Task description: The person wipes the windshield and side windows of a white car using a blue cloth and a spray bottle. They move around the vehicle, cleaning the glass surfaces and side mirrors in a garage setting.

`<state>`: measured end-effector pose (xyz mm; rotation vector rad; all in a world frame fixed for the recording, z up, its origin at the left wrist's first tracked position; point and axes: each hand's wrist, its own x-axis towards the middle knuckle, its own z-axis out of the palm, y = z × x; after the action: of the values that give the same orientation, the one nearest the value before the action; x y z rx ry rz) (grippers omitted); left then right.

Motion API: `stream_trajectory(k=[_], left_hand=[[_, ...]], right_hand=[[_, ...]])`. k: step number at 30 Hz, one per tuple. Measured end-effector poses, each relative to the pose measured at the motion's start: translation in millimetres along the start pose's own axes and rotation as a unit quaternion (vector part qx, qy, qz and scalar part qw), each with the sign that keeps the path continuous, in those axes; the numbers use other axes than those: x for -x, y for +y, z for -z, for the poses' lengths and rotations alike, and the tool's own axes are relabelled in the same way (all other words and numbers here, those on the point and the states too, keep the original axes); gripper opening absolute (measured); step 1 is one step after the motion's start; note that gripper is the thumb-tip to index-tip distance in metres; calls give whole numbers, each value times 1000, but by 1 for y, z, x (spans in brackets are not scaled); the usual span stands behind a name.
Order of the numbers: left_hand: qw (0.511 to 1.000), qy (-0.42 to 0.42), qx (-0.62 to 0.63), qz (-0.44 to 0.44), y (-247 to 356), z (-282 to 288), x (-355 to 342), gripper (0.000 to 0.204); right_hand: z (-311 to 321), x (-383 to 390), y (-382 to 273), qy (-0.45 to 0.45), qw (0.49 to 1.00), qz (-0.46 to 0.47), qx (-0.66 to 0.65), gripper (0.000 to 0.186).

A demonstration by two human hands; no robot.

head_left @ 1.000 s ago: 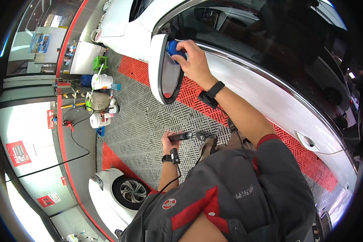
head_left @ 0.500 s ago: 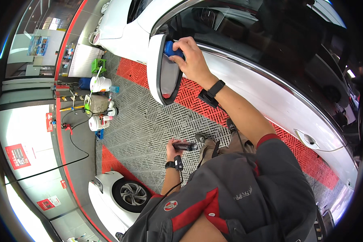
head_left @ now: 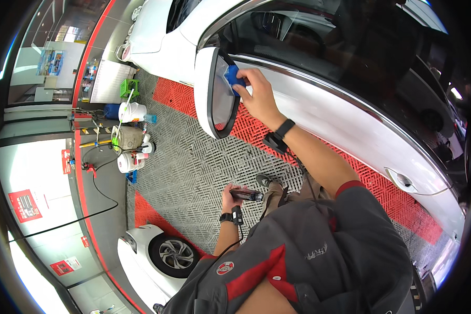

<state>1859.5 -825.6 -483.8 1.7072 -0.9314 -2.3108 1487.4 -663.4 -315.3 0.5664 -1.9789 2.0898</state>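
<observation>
My right hand (head_left: 257,94) presses a blue cloth (head_left: 232,76) against the glass of the side mirror (head_left: 215,94) of a white car (head_left: 319,99). A dark watch sits on that wrist. My left hand (head_left: 233,197) is held low in front of my body, closed around a small dark flat tool (head_left: 247,195). A strap is around the left wrist. The car door and its handle (head_left: 403,180) stretch away to the right of the mirror.
Grey and red grid floor tiles (head_left: 188,167) lie beside the car. White buckets and bottles (head_left: 130,141) stand at the left with a green stool (head_left: 129,87) and hoses. The front wheel of another white car (head_left: 171,254) is at lower left.
My right hand and the blue cloth have stayed on the mirror, shifting slightly on the glass. My left hand with the dark tool has moved a little closer to my body.
</observation>
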Motion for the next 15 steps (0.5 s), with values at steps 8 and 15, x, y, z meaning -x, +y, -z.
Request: stream_trajectory(k=[8,15], left_hand=[[999,-26,-18,23,3,-9,-13,38],[993,-71,-77,49,6,-24,-24,37]], right_hand=[[4,23,-40,0,995,98,21,29],[1,50,-24,-89,983,161,20,36]])
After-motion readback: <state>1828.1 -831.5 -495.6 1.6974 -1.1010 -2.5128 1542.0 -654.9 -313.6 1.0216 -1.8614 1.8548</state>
